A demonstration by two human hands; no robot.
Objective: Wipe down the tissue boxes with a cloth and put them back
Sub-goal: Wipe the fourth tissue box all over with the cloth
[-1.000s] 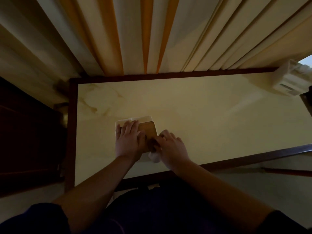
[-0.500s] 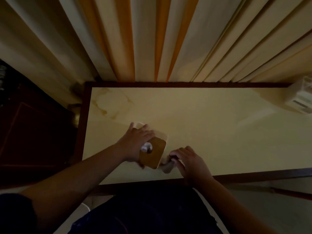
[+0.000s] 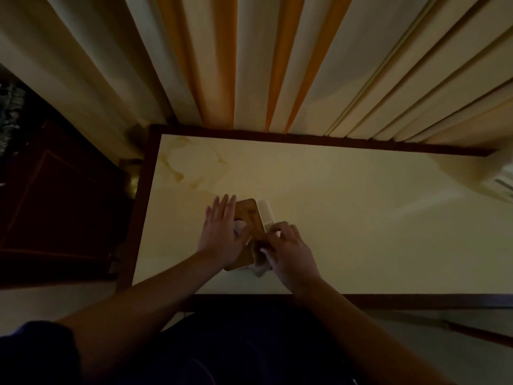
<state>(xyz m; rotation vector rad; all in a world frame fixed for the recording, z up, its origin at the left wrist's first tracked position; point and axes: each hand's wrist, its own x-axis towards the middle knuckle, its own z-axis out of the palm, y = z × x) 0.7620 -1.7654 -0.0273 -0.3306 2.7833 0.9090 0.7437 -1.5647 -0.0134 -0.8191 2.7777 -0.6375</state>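
Observation:
A small tissue box [image 3: 251,218] with a brown wooden lid and white sides stands on the cream table [image 3: 347,218], near its front left. My left hand [image 3: 220,232] lies flat on the lid with straight fingers, partly covering the tissue opening. My right hand [image 3: 288,251] grips a pale cloth [image 3: 259,266] bunched against the box's near right corner. Much of the cloth is hidden under the hand. The room is dim.
A second white tissue box [image 3: 499,182] sits at the table's far right edge. Striped cream and orange curtains [image 3: 249,65] hang behind the table. A dark wooden cabinet [image 3: 55,204] stands to the left. The table has a dark wooden rim.
The box has been turned, so its white side now faces right. My left hand went from gripping the box to lying flat on the lid. My right hand brought the cloth against the box.

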